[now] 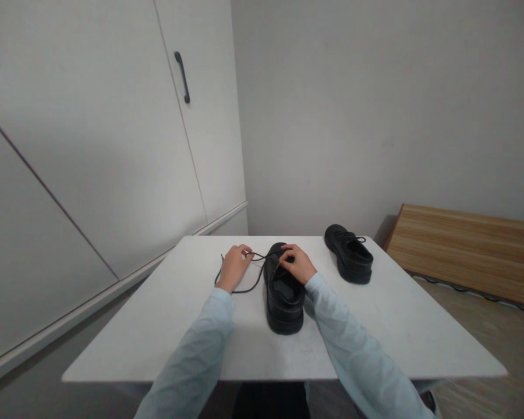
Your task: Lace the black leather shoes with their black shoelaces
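Observation:
A black lace-up shoe stands on the white table with its heel towards me and its toe pointing away. To its left, my left hand pinches a black shoelace that runs across to the shoe's front. The lace's loose part curves over the table below and left of that hand. Over the shoe's opening, my right hand has thumb and forefinger closed at the shoe's tongue; exactly what lies between the fingertips is too small to make out.
A second black shoe, its lace tied, stands at the table's back right. The white table reaches back to a grey wall. White cabinets with a dark handle rise at left. A wood-grain board is at right.

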{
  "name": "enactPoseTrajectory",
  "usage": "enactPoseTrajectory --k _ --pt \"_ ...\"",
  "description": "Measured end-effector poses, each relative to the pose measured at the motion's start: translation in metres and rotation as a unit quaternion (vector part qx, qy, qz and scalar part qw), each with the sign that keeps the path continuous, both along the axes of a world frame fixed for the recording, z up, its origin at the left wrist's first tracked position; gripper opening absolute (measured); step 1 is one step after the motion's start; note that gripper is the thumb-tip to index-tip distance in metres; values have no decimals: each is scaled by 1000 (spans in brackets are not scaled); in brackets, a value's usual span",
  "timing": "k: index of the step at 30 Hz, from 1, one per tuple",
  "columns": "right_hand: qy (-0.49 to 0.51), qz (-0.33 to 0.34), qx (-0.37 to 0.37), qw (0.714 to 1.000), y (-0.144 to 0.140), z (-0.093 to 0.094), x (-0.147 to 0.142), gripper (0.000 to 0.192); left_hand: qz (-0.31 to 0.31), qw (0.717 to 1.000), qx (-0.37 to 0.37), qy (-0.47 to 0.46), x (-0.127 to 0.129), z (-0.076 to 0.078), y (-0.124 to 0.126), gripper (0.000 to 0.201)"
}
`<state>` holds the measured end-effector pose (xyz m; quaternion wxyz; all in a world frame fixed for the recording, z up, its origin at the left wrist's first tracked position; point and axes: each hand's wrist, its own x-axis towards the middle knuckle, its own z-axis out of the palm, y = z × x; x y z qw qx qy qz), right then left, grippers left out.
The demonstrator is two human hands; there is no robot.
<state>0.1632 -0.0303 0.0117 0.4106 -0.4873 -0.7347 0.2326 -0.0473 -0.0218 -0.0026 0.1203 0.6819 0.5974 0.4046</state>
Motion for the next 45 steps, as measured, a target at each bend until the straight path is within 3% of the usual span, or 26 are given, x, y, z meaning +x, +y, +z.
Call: enactPoseTrajectory --k 2,4,6,9,12,18,21,24,27,30,34,39,45 --pt "10 -6 8 1000 0 -1 0 11 29 995 -53 -76 0 -1 1 21" --pt "20 -12 21 1000 0 -1 1 12 -1 968 -134 -214 3 2 0 25" --pt "33 -22 37 999 0 -2 2 12 -71 912 -176 -363 8 8 -2 21" --pt "63 -39 61 995 0 -1 4 12 -168 825 -150 -518 15 17 -9 19" --pt "102 -49 62 992 2 0 6 11 -228 767 -151 -581 18 24 -16 20" --pt "215 -66 13 974 6 2 11 9 -286 724 -161 -607 25 32 -23 18" --pt "315 -70 -52 945 5 4 13 13 -271 746 -133 -593 32 30 -24 25" --pt "411 -68 -95 904 4 9 16 18 -252 821 -84 -505 38 25 -25 25" --pt "459 -67 -86 882 3 12 19 22 -247 887 -33 -389 41 21 -27 30" --pt "478 -54 -66 874 3 14 21 27 -251 918 -8 -306 42 19 -28 39" --pt "493 -21 -38 869 1 16 21 32 -245 944 -3 -222 44 18 -30 46" --pt "507 -4 -14 862 1 18 22 36 -255 952 8 -167 43 20 -33 51" --pt "507 -4 5 862 3 21 31 35 -265 946 -16 -185 42 19 -33 54"
